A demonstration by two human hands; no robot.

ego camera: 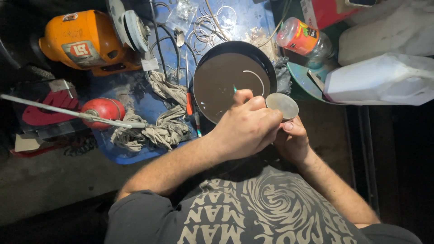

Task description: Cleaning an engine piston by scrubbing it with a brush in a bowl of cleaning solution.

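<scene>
- Looking down from the head camera: the left hand (246, 129) is closed, fingers pinching a thin green-tipped tool (235, 89) over the round dark pan (221, 86) of brown liquid.
- Beneath it, the right hand (291, 142) grips a small pale round cup (282, 105) at the pan's right rim.
- Rags (158, 129), a red oil can (103, 110) and an orange grinder (86, 43) lie left on the blue surface (135, 97).

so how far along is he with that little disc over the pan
Looks mid-job. In hand: the right hand holds the small round disc while the left hand works a thin tool at the dark pan. Done so far: cannot tell. Wire rings lie untouched behind.
</scene>
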